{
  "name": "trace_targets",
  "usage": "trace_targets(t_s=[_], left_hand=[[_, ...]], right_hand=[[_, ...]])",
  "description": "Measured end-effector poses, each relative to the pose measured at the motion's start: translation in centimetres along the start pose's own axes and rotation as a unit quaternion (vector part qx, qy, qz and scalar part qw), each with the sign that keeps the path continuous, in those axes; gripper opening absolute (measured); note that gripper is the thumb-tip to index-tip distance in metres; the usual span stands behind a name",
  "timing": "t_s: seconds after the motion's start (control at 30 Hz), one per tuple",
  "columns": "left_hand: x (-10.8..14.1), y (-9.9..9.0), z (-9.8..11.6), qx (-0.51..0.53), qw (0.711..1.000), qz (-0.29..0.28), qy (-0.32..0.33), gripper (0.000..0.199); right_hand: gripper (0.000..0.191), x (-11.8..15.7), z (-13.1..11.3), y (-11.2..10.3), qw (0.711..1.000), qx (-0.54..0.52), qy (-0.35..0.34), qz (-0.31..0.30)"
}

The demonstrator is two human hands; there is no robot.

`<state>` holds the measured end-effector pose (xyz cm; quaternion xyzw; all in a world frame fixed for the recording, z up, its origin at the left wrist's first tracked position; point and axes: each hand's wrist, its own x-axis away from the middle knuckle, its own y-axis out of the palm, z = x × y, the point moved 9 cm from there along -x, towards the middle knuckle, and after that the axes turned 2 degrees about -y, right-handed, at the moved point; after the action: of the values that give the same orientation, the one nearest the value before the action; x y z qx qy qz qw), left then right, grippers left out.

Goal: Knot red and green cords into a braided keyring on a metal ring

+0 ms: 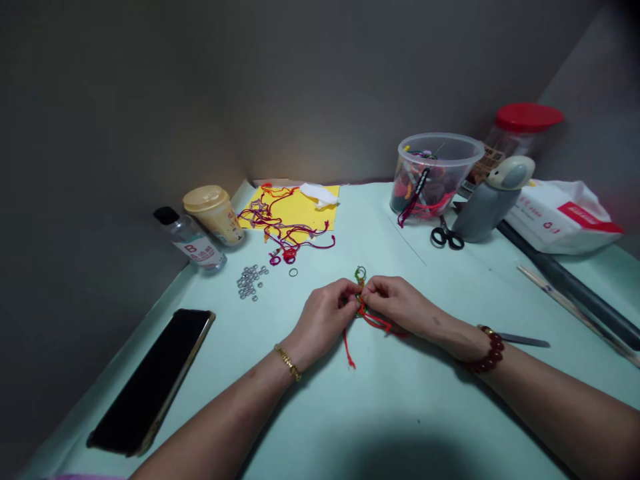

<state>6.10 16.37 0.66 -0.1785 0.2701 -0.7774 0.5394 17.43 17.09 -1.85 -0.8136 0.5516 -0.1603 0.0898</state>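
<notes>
Head view: a knotted red and green cord [362, 308] sits pinched between both hands over the middle of the pale green table [410, 407]. A small green loop [361, 273] stands up from its top, and red tails [350, 350] trail down and right. Fingers of the left hand [320, 320] and right hand [400, 308] are closed on the knot, their tips nearly meeting.

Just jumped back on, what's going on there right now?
A person is holding a red and green cord between the left hand and right hand, with a red end hanging below. Farther off, loose red and purple cords lie on a yellow sheet, near small metal rings.
</notes>
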Motion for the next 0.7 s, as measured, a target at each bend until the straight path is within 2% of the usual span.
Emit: trace_targets(t_s=[0.3,0.53,0.7], left_hand=[[0.0,-0.2,0.2,-0.006,1.0,0.004,0.003,0.017],[0.1,-0.2,0.3,-0.009,1.0,0.005,0.002,0.014],[0.0,-0.2,0.4,-0.007,1.0,-0.005,0.002,0.014]], right_hand=[[0.009,0.2,0.3,0.0,0.999,-0.023,0.038,-0.011],[0.006,0.3,-0.8,-0.5,0.991,0.121,-0.021,0.051],[0.005,0.3,-0.5,-0.5,0.997,0.068,-0.01,0.035]])
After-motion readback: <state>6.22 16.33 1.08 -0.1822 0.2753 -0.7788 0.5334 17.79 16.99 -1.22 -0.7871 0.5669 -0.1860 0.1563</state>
